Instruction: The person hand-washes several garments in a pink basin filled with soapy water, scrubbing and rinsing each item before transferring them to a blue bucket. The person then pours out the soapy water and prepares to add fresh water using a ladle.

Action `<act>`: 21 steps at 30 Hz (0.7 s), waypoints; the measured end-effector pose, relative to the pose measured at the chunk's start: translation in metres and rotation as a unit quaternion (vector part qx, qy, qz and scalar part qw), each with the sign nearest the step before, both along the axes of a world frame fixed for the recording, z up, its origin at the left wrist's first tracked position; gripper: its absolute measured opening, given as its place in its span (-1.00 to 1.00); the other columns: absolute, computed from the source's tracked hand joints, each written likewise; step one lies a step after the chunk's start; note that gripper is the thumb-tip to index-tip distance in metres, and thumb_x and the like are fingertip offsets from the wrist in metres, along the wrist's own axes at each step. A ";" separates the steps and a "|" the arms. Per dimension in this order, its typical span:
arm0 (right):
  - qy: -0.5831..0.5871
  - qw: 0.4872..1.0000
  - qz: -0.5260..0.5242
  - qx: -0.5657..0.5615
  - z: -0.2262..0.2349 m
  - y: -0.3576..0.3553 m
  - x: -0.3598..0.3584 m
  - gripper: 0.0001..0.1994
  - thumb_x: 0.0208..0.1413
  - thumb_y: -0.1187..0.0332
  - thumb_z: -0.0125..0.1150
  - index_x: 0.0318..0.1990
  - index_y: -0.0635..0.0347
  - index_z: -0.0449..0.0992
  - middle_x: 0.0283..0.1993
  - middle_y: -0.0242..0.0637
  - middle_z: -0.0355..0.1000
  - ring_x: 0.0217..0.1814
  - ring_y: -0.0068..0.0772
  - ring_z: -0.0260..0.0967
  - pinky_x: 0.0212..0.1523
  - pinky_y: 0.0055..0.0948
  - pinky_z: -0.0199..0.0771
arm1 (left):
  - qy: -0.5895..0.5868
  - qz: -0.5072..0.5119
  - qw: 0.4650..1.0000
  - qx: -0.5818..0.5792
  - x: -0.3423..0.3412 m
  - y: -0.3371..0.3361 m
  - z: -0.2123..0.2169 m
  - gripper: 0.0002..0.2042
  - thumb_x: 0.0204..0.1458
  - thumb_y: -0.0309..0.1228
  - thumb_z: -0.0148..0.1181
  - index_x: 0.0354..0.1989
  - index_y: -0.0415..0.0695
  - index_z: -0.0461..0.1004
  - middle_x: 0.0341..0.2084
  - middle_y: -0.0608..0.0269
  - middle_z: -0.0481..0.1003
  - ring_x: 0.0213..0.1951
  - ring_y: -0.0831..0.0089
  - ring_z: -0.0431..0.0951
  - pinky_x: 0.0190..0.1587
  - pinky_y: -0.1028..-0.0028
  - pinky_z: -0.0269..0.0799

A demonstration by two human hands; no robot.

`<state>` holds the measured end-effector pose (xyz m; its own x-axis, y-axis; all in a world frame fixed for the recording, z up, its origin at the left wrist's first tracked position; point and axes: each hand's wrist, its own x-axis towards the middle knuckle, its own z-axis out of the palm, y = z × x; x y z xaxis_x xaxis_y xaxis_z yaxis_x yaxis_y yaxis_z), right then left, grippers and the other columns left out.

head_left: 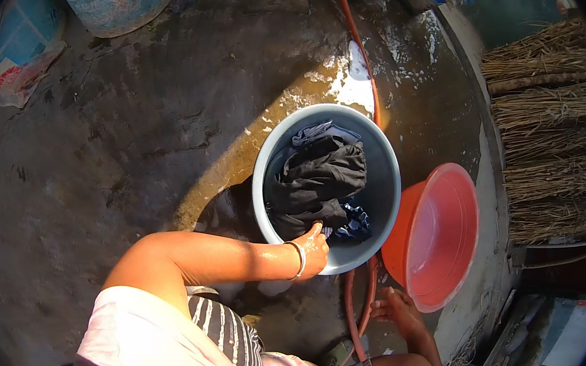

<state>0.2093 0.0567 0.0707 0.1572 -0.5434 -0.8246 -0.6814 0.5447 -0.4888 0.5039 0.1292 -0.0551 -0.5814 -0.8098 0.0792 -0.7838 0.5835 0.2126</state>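
Observation:
My left hand (311, 251), with a metal bangle on the wrist, grips the near rim of a round grey basin (382, 172). The thumb lies inside the rim and touches the wet clothes. In the basin sits a heap of dark cloth (318, 180), with a dark blue patterned piece (353, 223) under it and a grey-blue piece (310, 133) at the far side. My arm reaches in from the lower left and looks wet. My right hand is not in view. My bare foot (394, 309) stands just below the basin.
An empty orange-red tub (437, 235) leans against the basin's right side. A reddish hose (355, 36) runs from the top down past the basin. The concrete floor is wet. Straw brooms (553, 129) lie at right, a blue barrel (119, 5) and a sack (17, 48) at the top left.

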 end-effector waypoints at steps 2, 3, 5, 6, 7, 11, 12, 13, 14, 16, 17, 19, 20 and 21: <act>0.065 0.998 0.014 -0.021 0.012 0.001 0.018 -0.43 0.22 0.03 0.06 0.20 0.30 0.20 -0.21 -0.16 0.50 -0.22 -0.30 0.50 -0.16 -0.32 0.49 | 0.008 0.025 1.000 0.006 -0.003 0.002 -0.006 -0.70 -0.15 -0.27 0.12 -0.34 -0.24 0.59 -0.30 -0.05 0.52 -0.17 0.07 0.46 0.13 -0.15 0.10; 0.078 0.997 0.027 -0.004 0.016 0.004 0.020 -0.42 0.21 0.04 0.06 0.20 0.30 0.20 -0.21 -0.17 0.50 -0.22 -0.30 0.50 -0.16 -0.32 0.49 | 0.014 0.028 0.999 0.016 -0.003 0.003 -0.006 -0.70 -0.14 -0.28 0.11 -0.34 -0.24 0.59 -0.31 -0.05 0.53 -0.18 0.07 0.47 0.13 -0.16 0.10; 0.106 0.993 0.048 0.034 0.022 0.015 0.015 -0.41 0.21 0.04 0.08 0.22 0.30 0.19 -0.21 -0.19 0.50 -0.22 -0.30 0.51 -0.15 -0.33 0.49 | 0.027 0.028 0.999 0.037 -0.008 0.001 -0.004 -0.71 -0.11 -0.30 0.09 -0.33 -0.23 0.60 -0.33 -0.05 0.53 -0.21 0.08 0.47 0.13 -0.16 0.09; 0.124 0.988 0.076 0.043 0.032 0.027 0.027 -0.48 0.22 0.09 0.08 0.18 0.28 0.24 -0.19 -0.19 0.50 -0.22 -0.30 0.51 -0.15 -0.34 0.49 | 0.030 0.033 0.998 0.034 -0.008 0.004 -0.005 -0.72 -0.09 -0.32 0.07 -0.32 -0.23 0.61 -0.36 -0.04 0.54 -0.22 0.08 0.47 0.15 -0.16 0.07; 0.108 0.988 0.096 0.060 0.046 0.036 0.041 -0.54 0.23 0.12 0.06 0.14 0.27 0.28 -0.21 -0.21 0.50 -0.22 -0.36 0.51 -0.18 -0.38 0.50 | 0.036 0.042 0.998 0.018 -0.009 0.006 -0.008 -0.72 -0.08 -0.33 0.06 -0.32 -0.22 0.61 -0.36 -0.04 0.54 -0.22 0.06 0.47 0.16 -0.18 0.05; 0.013 0.986 0.153 0.069 0.069 0.048 0.094 -0.73 0.27 0.25 0.04 0.00 0.22 0.40 -0.29 -0.34 0.48 -0.28 -0.55 0.47 -0.26 -0.54 0.51 | 0.039 0.037 0.997 0.053 -0.003 0.009 -0.004 -0.73 -0.07 -0.32 0.06 -0.33 -0.21 0.61 -0.35 0.01 0.54 -0.19 0.09 0.48 0.18 -0.16 0.03; -0.019 0.985 0.165 0.049 0.062 0.048 0.103 -0.74 0.27 0.25 0.04 -0.01 0.21 0.40 -0.30 -0.36 0.48 -0.30 -0.56 0.47 -0.27 -0.55 0.50 | 0.040 0.040 0.997 0.060 0.001 0.008 -0.003 -0.73 -0.07 -0.32 0.06 -0.33 -0.21 0.61 -0.35 0.02 0.55 -0.19 0.10 0.48 0.19 -0.15 0.03; -0.053 0.982 0.178 0.028 0.053 0.047 0.113 -0.75 0.26 0.25 0.05 -0.02 0.19 0.40 -0.31 -0.37 0.48 -0.32 -0.57 0.46 -0.28 -0.56 0.50 | 0.040 0.039 0.997 0.057 0.004 0.008 -0.002 -0.74 -0.07 -0.32 0.06 -0.34 -0.20 0.61 -0.35 0.04 0.55 -0.18 0.12 0.48 0.20 -0.12 0.03; -0.067 0.982 0.170 0.041 0.044 0.046 0.123 -0.78 0.26 0.27 0.05 -0.05 0.18 0.41 -0.33 -0.40 0.48 -0.34 -0.59 0.45 -0.32 -0.60 0.47 | 0.037 0.035 0.997 0.058 0.010 0.011 -0.001 -0.74 -0.07 -0.32 0.06 -0.35 -0.19 0.61 -0.35 0.05 0.55 -0.17 0.15 0.48 0.20 -0.10 0.03; -0.122 0.978 0.164 0.049 0.028 0.033 0.135 -0.76 0.28 0.30 0.00 -0.01 0.23 0.40 -0.31 -0.31 0.49 -0.33 -0.50 0.47 -0.28 -0.54 0.50 | 0.048 0.029 0.997 0.044 0.022 0.017 -0.001 -0.78 -0.09 -0.32 0.09 -0.38 -0.14 0.61 -0.36 0.10 0.54 -0.15 0.21 0.48 0.23 -0.02 0.04; -0.145 0.977 0.148 0.050 0.022 0.030 0.136 -0.76 0.28 0.31 0.00 -0.01 0.23 0.40 -0.31 -0.29 0.50 -0.33 -0.50 0.47 -0.29 -0.54 0.50 | 0.065 0.023 0.997 0.032 0.032 0.022 0.003 -0.81 -0.12 -0.33 0.12 -0.42 -0.12 0.60 -0.35 0.13 0.54 -0.14 0.24 0.47 0.23 0.06 0.07; -0.168 0.980 0.096 0.041 0.010 0.018 0.140 -0.76 0.28 0.30 0.00 -0.01 0.23 0.39 -0.32 -0.26 0.51 -0.34 -0.48 0.47 -0.28 -0.54 0.50 | 0.106 0.013 0.994 0.019 0.048 0.027 0.011 -0.85 -0.16 -0.35 0.15 -0.46 -0.12 0.56 -0.36 0.17 0.51 -0.13 0.26 0.46 0.20 0.13 0.11; -0.174 0.981 0.075 0.035 -0.001 0.011 0.137 -0.75 0.29 0.28 -0.03 0.01 0.22 0.38 -0.30 -0.26 0.51 -0.33 -0.46 0.47 -0.25 -0.51 0.49 | 0.113 0.026 0.993 -0.013 0.048 0.030 0.002 -0.88 -0.19 -0.36 0.16 -0.49 -0.11 0.52 -0.37 0.21 0.48 -0.12 0.27 0.45 0.16 0.16 0.14; -0.179 0.982 0.066 0.012 -0.005 0.008 0.134 -0.70 0.30 0.18 -0.04 0.01 0.19 0.38 -0.30 -0.30 0.50 -0.34 -0.49 0.46 -0.24 -0.50 0.46 | 0.123 0.017 0.992 -0.014 0.051 0.032 0.007 -0.85 -0.19 -0.36 0.16 -0.44 -0.12 0.49 -0.33 0.20 0.45 -0.09 0.27 0.42 0.14 0.17 0.15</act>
<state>0.3434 0.0650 0.0657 0.5065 -0.4803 -0.7161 -0.5345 0.4767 -0.6979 0.5549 0.1614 -0.0477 -0.5140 -0.8241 0.2381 -0.7291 0.5659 0.3850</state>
